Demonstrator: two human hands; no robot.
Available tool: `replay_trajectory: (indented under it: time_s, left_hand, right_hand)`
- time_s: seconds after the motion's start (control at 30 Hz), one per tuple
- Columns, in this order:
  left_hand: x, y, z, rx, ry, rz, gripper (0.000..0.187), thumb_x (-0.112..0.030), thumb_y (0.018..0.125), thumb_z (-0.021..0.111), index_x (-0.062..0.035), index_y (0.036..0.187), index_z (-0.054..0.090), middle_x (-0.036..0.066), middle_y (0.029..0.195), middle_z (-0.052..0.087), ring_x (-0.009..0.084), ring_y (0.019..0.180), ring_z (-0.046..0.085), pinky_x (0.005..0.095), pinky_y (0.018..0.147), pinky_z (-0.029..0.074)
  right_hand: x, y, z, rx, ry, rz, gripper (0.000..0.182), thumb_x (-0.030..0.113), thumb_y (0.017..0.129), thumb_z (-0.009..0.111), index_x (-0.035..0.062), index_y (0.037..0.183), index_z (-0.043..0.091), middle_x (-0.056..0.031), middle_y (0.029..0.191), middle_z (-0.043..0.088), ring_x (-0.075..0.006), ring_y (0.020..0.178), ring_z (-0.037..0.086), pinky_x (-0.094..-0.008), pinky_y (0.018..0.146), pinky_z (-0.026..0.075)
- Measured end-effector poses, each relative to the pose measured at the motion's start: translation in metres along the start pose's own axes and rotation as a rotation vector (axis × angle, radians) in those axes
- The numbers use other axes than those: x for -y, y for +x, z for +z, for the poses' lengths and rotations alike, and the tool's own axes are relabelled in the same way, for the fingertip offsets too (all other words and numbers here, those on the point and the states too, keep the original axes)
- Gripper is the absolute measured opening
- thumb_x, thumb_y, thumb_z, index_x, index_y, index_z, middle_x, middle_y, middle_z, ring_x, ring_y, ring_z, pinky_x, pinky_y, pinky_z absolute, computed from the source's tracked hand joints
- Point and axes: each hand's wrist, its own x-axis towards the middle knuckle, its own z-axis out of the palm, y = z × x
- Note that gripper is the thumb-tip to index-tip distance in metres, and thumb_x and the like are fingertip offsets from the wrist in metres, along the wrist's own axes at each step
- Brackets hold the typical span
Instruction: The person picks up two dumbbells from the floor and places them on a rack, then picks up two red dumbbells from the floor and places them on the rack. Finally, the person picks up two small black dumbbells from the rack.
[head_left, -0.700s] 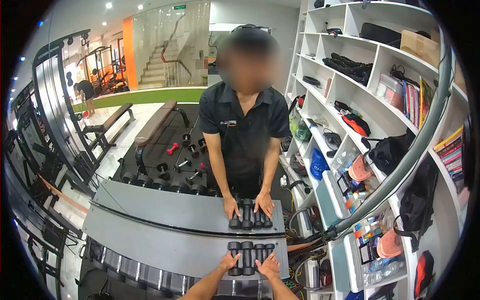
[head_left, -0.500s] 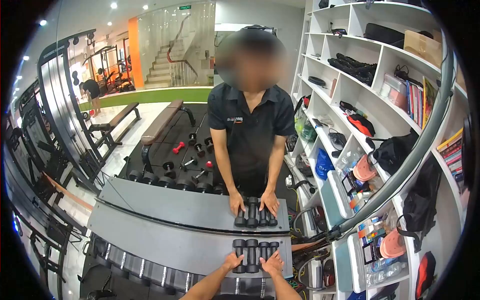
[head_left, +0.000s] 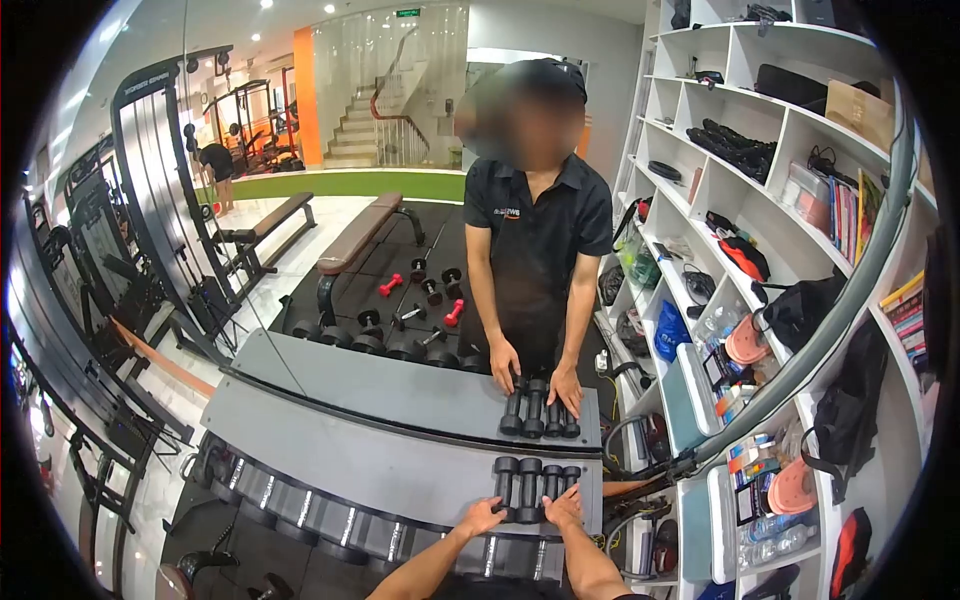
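Two larger black dumbbells (head_left: 518,490) and two smaller black dumbbells (head_left: 562,482) lie side by side at the right end of a grey shelf top (head_left: 400,455). My left hand (head_left: 483,517) rests against the outer side of the leftmost larger one, fingers stretched out and not wrapped round it. My right hand (head_left: 564,508) straddles the smaller pair, thumb on their inner side and fingers along the outer side. The dumbbells' near ends are partly hidden by my hands. A mirror behind the shelf repeats the dumbbells and both hands.
Below the shelf top runs a rack of large dumbbells (head_left: 348,530). White shelving (head_left: 700,190) with bags, books and bottles stands to the right, crossed by a thick grey tube (head_left: 800,370). Weight machines (head_left: 150,170) are on the left. The mirror shows benches and a distant person.
The view has shifted, so the shelf and dumbbells sit farther right and higher in the frame. Both hands remain at the dumbbells, and the smaller ones are angled slightly differently.
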Motion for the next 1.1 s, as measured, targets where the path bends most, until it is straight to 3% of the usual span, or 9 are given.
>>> replay_trajectory:
  time_s: [0.03,0.17,0.3,0.4,0.7,0.8,0.93,0.97,1.1]
  left_hand:
    - [0.002,-0.002,0.001,-0.014,-0.004,0.024,0.064,-0.044,0.087,0.063,-0.008,0.139,0.053,0.023,0.135,0.056,0.0382,0.126,0.053,0.0427,0.107,0.042]
    - [-0.011,-0.022,-0.016,0.037,-0.123,0.003,0.065,-0.043,0.086,0.065,-0.0092,0.141,0.051,0.02,0.136,0.057,0.035,0.124,0.056,0.0411,0.105,0.044]
    - [0.0,-0.032,-0.023,0.014,-0.239,0.053,0.065,-0.038,0.086,0.068,-0.0102,0.142,0.051,0.017,0.136,0.058,0.0324,0.124,0.057,0.0403,0.103,0.046]
    - [0.019,-0.037,-0.025,-0.013,-0.369,0.046,0.063,-0.034,0.088,0.068,-0.008,0.143,0.05,0.016,0.138,0.057,0.0285,0.124,0.057,0.0376,0.103,0.046]
    - [0.035,-0.072,-0.038,-0.036,-0.767,-0.05,0.062,-0.033,0.092,0.065,-0.0062,0.145,0.046,0.013,0.141,0.054,0.0243,0.125,0.054,0.0362,0.096,0.047]
    - [0.037,-0.087,-0.041,-0.017,-0.875,-0.076,0.061,-0.032,0.094,0.063,-0.0046,0.146,0.044,0.013,0.142,0.053,0.0235,0.125,0.054,0.037,0.096,0.047]
    - [0.038,-0.111,-0.042,0.017,-0.969,-0.117,0.063,-0.034,0.095,0.061,-0.002,0.146,0.042,0.014,0.142,0.053,0.0245,0.125,0.054,0.0377,0.097,0.047]
    - [0.039,-0.111,-0.04,0.023,-0.995,-0.119,0.063,-0.034,0.095,0.06,-0.0013,0.146,0.042,0.015,0.141,0.053,0.025,0.125,0.054,0.0377,0.097,0.047]
    - [0.04,-0.117,-0.029,0.059,-1.033,-0.133,0.064,-0.035,0.096,0.06,-0.0017,0.147,0.041,0.016,0.141,0.053,0.0264,0.127,0.054,0.0393,0.098,0.047]
  right_hand:
    - [0.006,-0.008,-0.004,0.031,0.02,0.019,0.105,0.052,0.09,0.059,-0.0009,0.154,-0.005,-0.025,0.16,0.012,-0.0381,0.145,0.024,-0.0525,0.117,0.019]
    - [0.005,-0.024,0.002,0.04,-0.025,-0.032,0.094,0.046,0.093,0.055,0.0044,0.156,-0.001,-0.0266,0.161,-0.003,-0.0413,0.149,0.006,-0.0556,0.119,0.011]
    - [0.0,-0.039,0.001,0.045,-0.004,-0.12,0.092,0.051,0.092,0.052,0.0084,0.157,0.003,-0.0287,0.16,-0.002,-0.0442,0.149,0.001,-0.0625,0.116,0.01]
    - [0.003,-0.06,-0.002,0.097,0.056,-0.207,0.092,0.052,0.092,0.052,0.0111,0.158,0.003,-0.0229,0.162,0.0,-0.0397,0.15,0.0,-0.0599,0.118,0.005]
    - [0.021,-0.115,0.03,0.196,0.04,-0.324,0.097,0.067,0.086,0.055,0.0209,0.158,0.01,-0.0185,0.163,-0.003,-0.0426,0.15,-0.004,-0.0659,0.115,0.011]
    - [0.018,-0.138,0.036,0.18,0.068,-0.432,0.099,0.069,0.084,0.055,0.0203,0.158,0.012,-0.0219,0.162,0.003,-0.0437,0.149,0.003,-0.0641,0.115,0.014]
    - [0.012,-0.159,0.042,0.205,0.283,-0.574,0.098,0.065,0.086,0.059,0.0145,0.157,0.016,-0.0288,0.16,0.005,-0.0461,0.148,0.006,-0.0517,0.119,0.016]
    - [0.011,-0.162,0.044,0.232,0.248,-0.536,0.1,0.069,0.086,0.057,0.0175,0.158,0.01,-0.0251,0.161,0.002,-0.0404,0.15,0.005,-0.0449,0.12,0.017]
    - [0.02,-0.184,0.035,0.3,0.416,-0.554,0.095,0.063,0.089,0.058,0.0155,0.158,0.014,-0.0226,0.162,0.005,-0.0372,0.15,0.01,-0.0439,0.12,0.017]
